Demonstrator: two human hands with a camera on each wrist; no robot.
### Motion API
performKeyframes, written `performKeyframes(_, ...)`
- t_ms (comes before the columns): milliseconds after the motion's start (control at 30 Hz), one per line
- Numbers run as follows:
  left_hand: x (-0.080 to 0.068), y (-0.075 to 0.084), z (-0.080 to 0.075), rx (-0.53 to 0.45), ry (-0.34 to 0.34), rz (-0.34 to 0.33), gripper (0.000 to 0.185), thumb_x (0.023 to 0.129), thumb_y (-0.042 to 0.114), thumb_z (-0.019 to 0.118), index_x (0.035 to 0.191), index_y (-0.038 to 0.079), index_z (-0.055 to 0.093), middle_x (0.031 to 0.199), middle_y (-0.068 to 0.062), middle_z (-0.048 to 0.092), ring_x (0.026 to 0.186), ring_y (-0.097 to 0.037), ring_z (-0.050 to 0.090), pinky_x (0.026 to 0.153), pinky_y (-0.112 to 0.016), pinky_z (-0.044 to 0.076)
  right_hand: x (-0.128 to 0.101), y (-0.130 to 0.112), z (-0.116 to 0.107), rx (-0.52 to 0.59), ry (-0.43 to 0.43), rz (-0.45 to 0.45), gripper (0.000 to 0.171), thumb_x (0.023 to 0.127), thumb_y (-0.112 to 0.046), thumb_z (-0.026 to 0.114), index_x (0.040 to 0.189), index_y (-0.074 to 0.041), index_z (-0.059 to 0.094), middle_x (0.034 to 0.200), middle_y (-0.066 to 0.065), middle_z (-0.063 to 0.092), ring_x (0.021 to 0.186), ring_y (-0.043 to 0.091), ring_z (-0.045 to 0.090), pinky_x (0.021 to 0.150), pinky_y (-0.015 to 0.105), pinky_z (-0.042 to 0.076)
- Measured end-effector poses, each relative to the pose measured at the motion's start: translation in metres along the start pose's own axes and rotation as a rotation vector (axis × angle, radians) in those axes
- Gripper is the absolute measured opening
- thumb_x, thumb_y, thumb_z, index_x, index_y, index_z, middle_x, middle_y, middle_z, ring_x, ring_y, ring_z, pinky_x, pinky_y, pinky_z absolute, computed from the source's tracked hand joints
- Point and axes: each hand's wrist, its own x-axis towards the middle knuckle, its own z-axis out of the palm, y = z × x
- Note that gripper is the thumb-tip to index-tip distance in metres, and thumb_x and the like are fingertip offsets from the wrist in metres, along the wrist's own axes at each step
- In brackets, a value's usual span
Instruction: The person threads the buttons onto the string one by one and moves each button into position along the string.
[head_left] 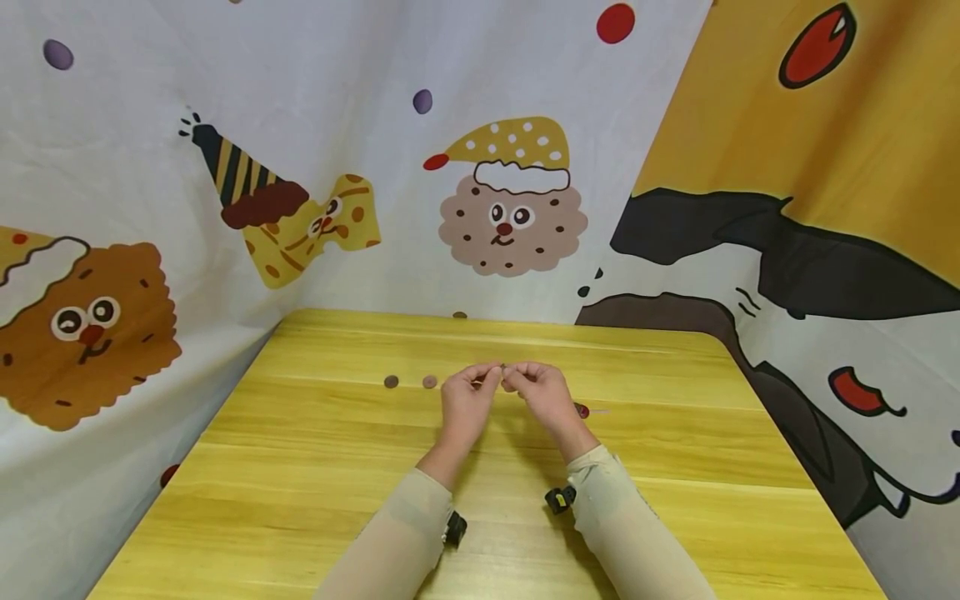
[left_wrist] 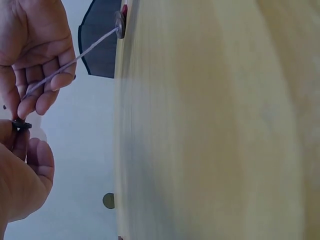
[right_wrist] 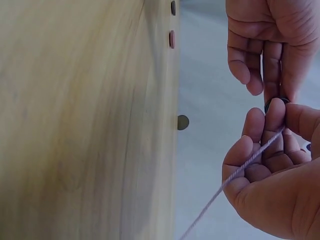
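My left hand (head_left: 465, 408) pinches a small dark round button (left_wrist: 23, 125) by its edge, between thumb and fingertips. Right against it, the fingertips of my right hand (head_left: 546, 397) pinch the end of a thin pale purple string (right_wrist: 250, 161). From there the string crosses my right palm and slants down to a threaded disc (left_wrist: 119, 25) lying on the table at the right, with something red beside it. Both hands are raised above the table, fingertips meeting. The button's hole is hidden by the fingers.
Two more round buttons lie on the wooden table (head_left: 337, 467) left of my hands, a dark one (head_left: 392, 382) and a reddish-brown one (head_left: 430, 382). A printed cloth (head_left: 360, 83) with cartoon figures hangs behind the table.
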Motion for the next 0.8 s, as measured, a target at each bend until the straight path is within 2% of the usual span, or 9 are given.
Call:
performKeyframes(133,0.0012,-0.0008,-0.0009,-0.006,-0.007,-0.035,0.016,0.104,0.022,0.073,0.112,0.013,0.084,0.112,-0.006,0.083,0.091,-0.021,0.074,0.066,-0.021,0.055,-0.0008,-0.0003,-0.0005,-0.006,-0.009,-0.005,0.027,0.106,-0.033,0.069,0.111,-0.009,0.081,0.101,0.005,0.079,0.103,0.019,0.071,0.097,0.038,0.056)
performKeyframes(267,0.0020,-0.0002,-0.0006,-0.020,-0.012,-0.066,0.016,0.104,0.015,0.070,0.114,0.012,0.083,0.115,-0.008,0.082,0.100,-0.028,0.076,0.076,-0.026,0.059,-0.0010,0.0002,-0.0004,-0.004,-0.018,-0.001,0.028,0.106,-0.033,0.070,0.111,-0.007,0.080,0.101,0.006,0.078,0.102,0.020,0.070,0.098,0.040,0.055)
performKeyframes(433,0.0041,0.0010,-0.0013,-0.062,-0.038,-0.102,0.017,0.105,0.006,0.067,0.111,0.009,0.082,0.113,-0.010,0.081,0.099,-0.022,0.074,0.084,-0.029,0.063,-0.0009,0.0012,-0.0010,-0.001,-0.031,-0.002,0.030,0.106,-0.033,0.070,0.113,-0.005,0.079,0.101,0.008,0.079,0.101,0.018,0.070,0.101,0.046,0.055)
performKeyframes(567,0.0041,0.0015,-0.0033,-0.058,-0.060,-0.096,0.014,0.102,0.006,0.071,0.109,0.010,0.082,0.110,-0.008,0.081,0.095,-0.018,0.071,0.080,-0.024,0.061,-0.0003,0.0027,-0.0018,-0.003,-0.040,-0.003,0.030,0.107,-0.032,0.068,0.112,-0.004,0.079,0.102,0.009,0.078,0.102,0.019,0.069,0.100,0.043,0.054)
performKeyframes(800,0.0046,-0.0013,-0.0044,-0.027,-0.061,-0.071,0.010,0.100,0.010,0.076,0.106,0.012,0.083,0.107,-0.006,0.082,0.094,-0.015,0.070,0.079,-0.023,0.060,-0.0003,0.0022,-0.0026,0.000,-0.045,0.004,0.028,0.106,-0.032,0.069,0.111,-0.007,0.079,0.100,0.005,0.077,0.102,0.018,0.068,0.095,0.033,0.052)
